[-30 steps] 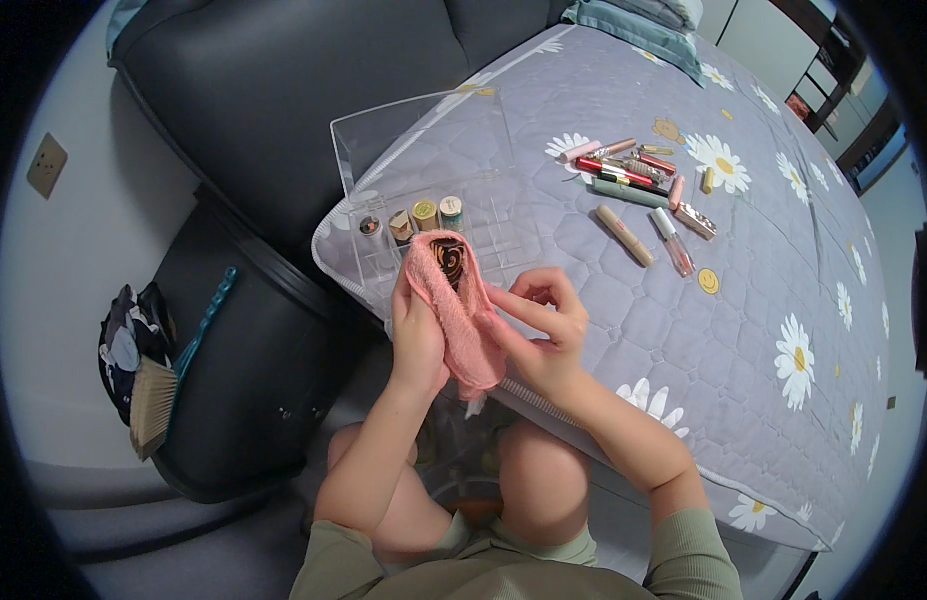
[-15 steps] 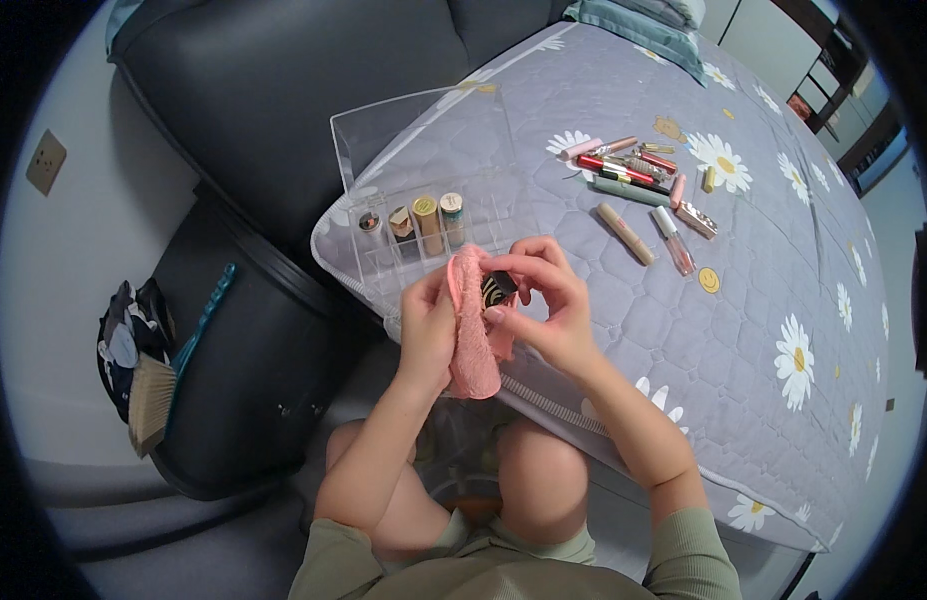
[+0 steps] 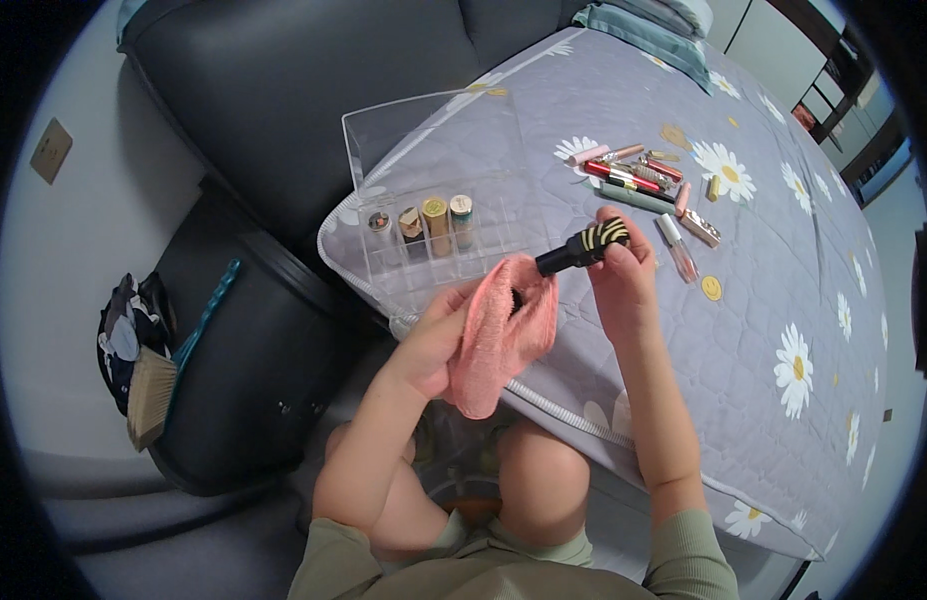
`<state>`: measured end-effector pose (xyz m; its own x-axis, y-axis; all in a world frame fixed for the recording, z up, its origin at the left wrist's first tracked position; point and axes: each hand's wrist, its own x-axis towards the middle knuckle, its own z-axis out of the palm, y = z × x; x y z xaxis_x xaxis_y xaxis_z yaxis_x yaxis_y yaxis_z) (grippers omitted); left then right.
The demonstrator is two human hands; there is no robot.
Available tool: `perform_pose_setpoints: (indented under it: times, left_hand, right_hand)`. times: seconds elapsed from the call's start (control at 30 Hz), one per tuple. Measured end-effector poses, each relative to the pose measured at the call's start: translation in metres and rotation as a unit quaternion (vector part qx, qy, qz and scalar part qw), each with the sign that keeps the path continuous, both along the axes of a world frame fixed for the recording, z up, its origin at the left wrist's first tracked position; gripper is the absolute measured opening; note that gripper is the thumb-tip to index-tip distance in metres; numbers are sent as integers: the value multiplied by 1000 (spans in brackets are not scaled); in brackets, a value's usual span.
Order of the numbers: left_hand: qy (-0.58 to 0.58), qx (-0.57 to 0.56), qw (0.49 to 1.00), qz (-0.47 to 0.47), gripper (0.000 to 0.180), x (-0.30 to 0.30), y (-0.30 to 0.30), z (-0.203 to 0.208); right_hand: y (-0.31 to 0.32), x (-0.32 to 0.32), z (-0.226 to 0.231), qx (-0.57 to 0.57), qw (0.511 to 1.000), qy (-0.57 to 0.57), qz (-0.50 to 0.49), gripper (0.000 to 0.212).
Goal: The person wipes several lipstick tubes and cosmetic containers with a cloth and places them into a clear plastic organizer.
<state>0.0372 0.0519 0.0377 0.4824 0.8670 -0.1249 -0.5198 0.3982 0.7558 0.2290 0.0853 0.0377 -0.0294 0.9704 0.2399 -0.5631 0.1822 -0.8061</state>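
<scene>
A black tube with pale yellow stripes [image 3: 586,248] is pinched by its striped end in the fingers of the right hand [image 3: 628,275]. It is slanted along its long axis: the striped end is kept up and to the right in the fingers, and the thinner, plain end is pointed down and left, out of the fingers, at a pink cloth [image 3: 498,340]. Whether the two are touching cannot be told. The cloth is gripped in the bent fingers of the left hand [image 3: 433,345], and a dark patch is seen in its fold. The gap from the left fingers to the tube is blocked by this cloth.

Past the left fingers, a clear box [image 3: 493,222] is seen with its lid [image 3: 435,140] raised and four small containers [image 3: 436,228] stood in a row. Past the right fingers, a pile of makeup tubes [image 3: 623,177] is spread on the grey flowered quilt [image 3: 723,330]. Just right of those fingers, a clear tube with a white cap [image 3: 680,252] is laid. Some quilt is hidden by the right hand. Well left of the left fingers, a brush [image 3: 151,400] is seen.
</scene>
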Motion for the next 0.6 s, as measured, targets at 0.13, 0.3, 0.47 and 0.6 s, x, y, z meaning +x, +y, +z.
perform_pose_setpoints:
  times: [0.13, 0.3, 0.47, 0.6]
  left_hand:
    - [6, 77, 997, 16, 43, 16, -4, 11]
    - [53, 67, 995, 46, 48, 20, -9, 15]
    - [52, 123, 985, 113, 42, 21, -10, 5]
    - [58, 169, 979, 101, 36, 14, -11, 5]
  right_hand:
    - [-6, -4, 8, -13, 1000, 17, 11, 31]
    - [-10, -5, 12, -6, 999, 30, 44, 30]
    - [-13, -6, 15, 28, 997, -6, 66, 29]
    - [-17, -12, 16, 17, 997, 5, 79, 29]
